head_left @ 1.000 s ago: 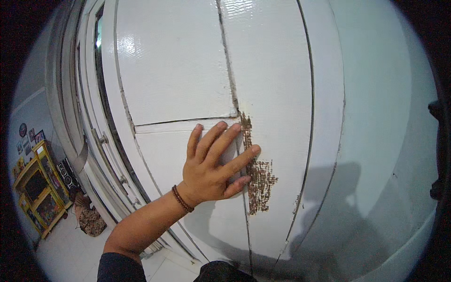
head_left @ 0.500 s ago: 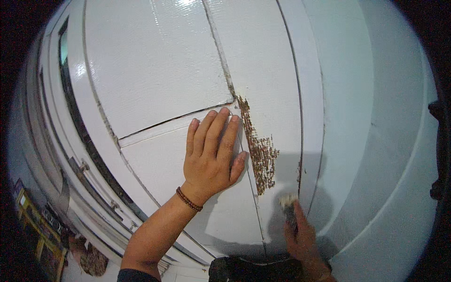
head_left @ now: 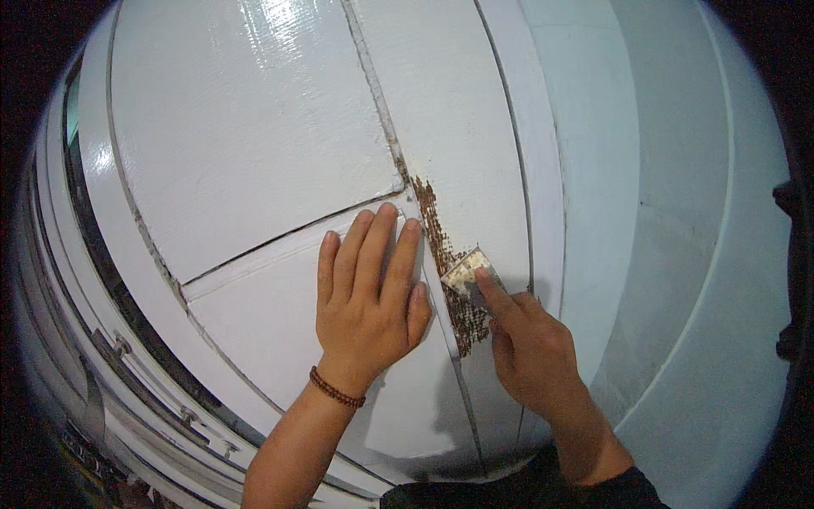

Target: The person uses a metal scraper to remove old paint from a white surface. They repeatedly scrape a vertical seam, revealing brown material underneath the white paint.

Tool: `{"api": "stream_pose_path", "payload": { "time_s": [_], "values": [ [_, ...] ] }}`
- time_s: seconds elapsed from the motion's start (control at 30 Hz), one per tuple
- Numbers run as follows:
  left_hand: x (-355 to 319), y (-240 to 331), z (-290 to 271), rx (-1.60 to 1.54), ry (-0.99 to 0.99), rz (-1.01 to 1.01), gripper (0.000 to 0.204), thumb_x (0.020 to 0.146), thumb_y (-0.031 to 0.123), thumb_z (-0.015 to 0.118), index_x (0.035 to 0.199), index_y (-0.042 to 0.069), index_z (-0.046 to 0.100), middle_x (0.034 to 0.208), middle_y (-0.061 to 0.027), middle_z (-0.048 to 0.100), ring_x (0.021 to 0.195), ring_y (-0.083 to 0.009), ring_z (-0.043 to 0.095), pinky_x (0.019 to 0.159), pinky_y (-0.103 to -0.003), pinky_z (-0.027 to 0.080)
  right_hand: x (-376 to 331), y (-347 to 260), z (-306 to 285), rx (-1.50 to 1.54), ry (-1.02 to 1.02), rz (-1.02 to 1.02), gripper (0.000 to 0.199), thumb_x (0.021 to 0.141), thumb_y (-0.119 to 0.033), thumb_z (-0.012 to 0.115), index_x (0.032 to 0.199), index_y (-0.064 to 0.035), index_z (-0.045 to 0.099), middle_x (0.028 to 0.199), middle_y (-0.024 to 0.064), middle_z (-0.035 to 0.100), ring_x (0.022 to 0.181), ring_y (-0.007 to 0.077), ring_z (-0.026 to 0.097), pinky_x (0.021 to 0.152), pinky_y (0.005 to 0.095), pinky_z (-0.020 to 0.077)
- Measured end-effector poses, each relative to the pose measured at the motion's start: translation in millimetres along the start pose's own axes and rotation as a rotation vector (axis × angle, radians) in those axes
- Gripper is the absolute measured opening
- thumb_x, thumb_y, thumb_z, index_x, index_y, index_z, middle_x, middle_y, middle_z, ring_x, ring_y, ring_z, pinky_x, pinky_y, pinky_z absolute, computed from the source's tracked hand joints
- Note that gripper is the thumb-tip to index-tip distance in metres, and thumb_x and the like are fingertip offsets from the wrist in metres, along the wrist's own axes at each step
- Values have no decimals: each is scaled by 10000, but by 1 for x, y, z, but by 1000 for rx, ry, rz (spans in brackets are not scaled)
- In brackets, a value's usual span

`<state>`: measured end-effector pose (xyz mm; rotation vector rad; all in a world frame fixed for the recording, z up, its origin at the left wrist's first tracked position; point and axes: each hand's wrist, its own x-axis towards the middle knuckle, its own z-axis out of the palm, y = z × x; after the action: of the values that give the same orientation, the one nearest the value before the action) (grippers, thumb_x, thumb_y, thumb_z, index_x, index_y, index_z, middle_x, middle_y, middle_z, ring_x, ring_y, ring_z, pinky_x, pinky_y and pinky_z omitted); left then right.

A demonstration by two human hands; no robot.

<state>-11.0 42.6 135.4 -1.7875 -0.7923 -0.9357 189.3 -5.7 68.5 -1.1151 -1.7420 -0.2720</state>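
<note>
My left hand lies flat with fingers together on a white painted panelled door, just left of a vertical seam. A beaded bracelet circles that wrist. Along the seam runs a brown patch of stripped, flaking paint. My right hand grips a small metal scraper, index finger pressed along its blade. The blade rests on the brown patch, close to my left hand's fingertips.
A white door frame and wall stand to the right. At the far left edge lies a metal track or hinge rail with dark gaps. Shadows of my arms fall on the lower panel.
My right hand came up from the lower edge with the scraper and now presses it on the brown patch. The left hand stayed flat on the panel; the view shifted slightly.
</note>
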Motion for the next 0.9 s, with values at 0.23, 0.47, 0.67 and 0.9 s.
{"api": "stream_pose_path", "payload": {
  "time_s": [0.23,0.47,0.67,0.9],
  "values": [
    [-1,1,2,10,-6,8,569,897,291,567,1439,120,537,1506,-155,475,1415,-329,416,1205,-521,247,0,5,14,-95,160,-9,601,848,-142,721,1426,-214,576,814,86,549,619,242,611,554,397,539],
    [-1,1,2,26,3,32,548,886,277,587,1419,150,577,1517,-160,461,1416,-334,414,1209,-522,235,2,-6,10,-178,145,29,530,891,-178,706,1409,-205,593,757,64,504,564,211,571,497,376,507],
    [-1,2,2,-1,-2,7,562,882,266,600,1426,129,564,1520,-162,457,1416,-338,414,1206,-530,234,2,-16,2,-213,98,51,486,930,-194,683,1407,-154,599,742,71,486,545,181,496,471,351,451],
    [-1,1,4,1,10,-19,525,938,287,502,1431,117,555,1514,-135,478,1437,-287,398,1228,-498,211,3,-17,5,-212,130,25,476,932,-195,678,1400,-147,604,736,70,478,534,182,492,471,350,457]
  ]
}}
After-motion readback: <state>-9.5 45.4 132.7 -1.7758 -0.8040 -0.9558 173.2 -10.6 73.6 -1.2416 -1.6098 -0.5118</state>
